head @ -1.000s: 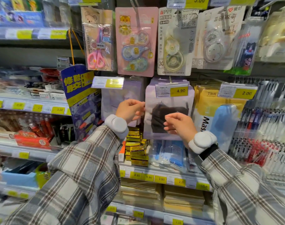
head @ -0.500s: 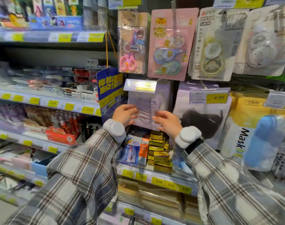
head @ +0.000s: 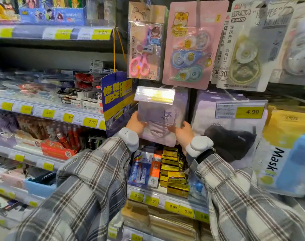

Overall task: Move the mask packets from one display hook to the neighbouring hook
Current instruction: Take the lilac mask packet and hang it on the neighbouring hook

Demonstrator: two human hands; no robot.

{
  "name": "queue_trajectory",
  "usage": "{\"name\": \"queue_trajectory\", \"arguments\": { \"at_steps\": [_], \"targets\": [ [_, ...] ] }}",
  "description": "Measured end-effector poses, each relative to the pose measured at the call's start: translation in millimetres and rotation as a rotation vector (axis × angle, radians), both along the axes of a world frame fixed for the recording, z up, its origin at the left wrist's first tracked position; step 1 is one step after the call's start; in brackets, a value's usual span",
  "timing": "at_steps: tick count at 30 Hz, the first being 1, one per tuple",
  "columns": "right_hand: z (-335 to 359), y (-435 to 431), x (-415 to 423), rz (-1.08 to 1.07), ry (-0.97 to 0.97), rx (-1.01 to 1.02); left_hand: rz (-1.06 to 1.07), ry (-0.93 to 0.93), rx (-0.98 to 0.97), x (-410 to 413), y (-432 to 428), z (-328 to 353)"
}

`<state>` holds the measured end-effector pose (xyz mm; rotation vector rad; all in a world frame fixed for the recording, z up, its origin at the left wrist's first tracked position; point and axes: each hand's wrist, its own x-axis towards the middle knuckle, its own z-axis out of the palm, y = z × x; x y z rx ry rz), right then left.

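Observation:
A pale purple mask packet (head: 159, 122) with a small cartoon figure hangs at the left display hook, under a glossy price tag (head: 155, 95). My left hand (head: 136, 122) grips its left edge and my right hand (head: 182, 132) grips its lower right corner. On the neighbouring hook to the right hang lilac packets with a black mask (head: 230, 136), under a 4.90 price tag (head: 240, 111). Whether the held packet sits on the hook wire is hidden by the tag.
Yellow and blue "Mask" packets (head: 287, 153) hang at the far right. Scissors (head: 144, 49) and correction tape cards (head: 191, 47) hang above. A blue hanging sign (head: 117, 98) is at the left. Gold boxes (head: 174, 173) and glue tubes stand on the shelf below.
Both hands went left from the black-mask packet to the pale purple packet at the left hook and took hold of its sides. The camera view turned left and closer.

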<state>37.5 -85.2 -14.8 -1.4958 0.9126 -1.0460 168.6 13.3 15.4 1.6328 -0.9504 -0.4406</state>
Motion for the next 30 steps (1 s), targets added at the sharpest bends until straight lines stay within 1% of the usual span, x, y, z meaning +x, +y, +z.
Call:
{"name": "queue_trajectory", "arguments": {
  "at_steps": [2, 5, 8, 15, 19, 23, 30],
  "targets": [
    [-0.8, 0.5, 0.2, -0.014, -0.021, -0.008, 0.016, 0.021, -0.007, 0.2, -4.4, -0.6],
    [-1.8, 1.6, -0.4, -0.007, 0.003, -0.032, 0.019, 0.056, -0.021, -0.8, -8.1, -2.3],
    [-3.6, 0.8, -0.2, 0.011, 0.04, -0.058, 0.005, 0.031, -0.034, 4.8, -10.6, -7.6],
    [3.8, 13.8, -6.1, 0.013, -0.01, -0.072, 0.017, 0.017, -0.001, 17.0, -9.0, -15.0],
    [7.2, 18.5, -12.7, -0.016, -0.014, -0.074, 0.019, 0.07, -0.008, 11.1, -1.9, -12.6],
    [11.2, 22.5, -18.7, -0.028, -0.005, -0.068, 0.068, 0.11, -0.022, 1.4, 4.9, -12.2],
    [13.2, 30.7, -24.9, -0.01, 0.036, -0.055, 0.139, 0.069, -0.044, -9.8, 24.6, -12.8]
  ]
}}
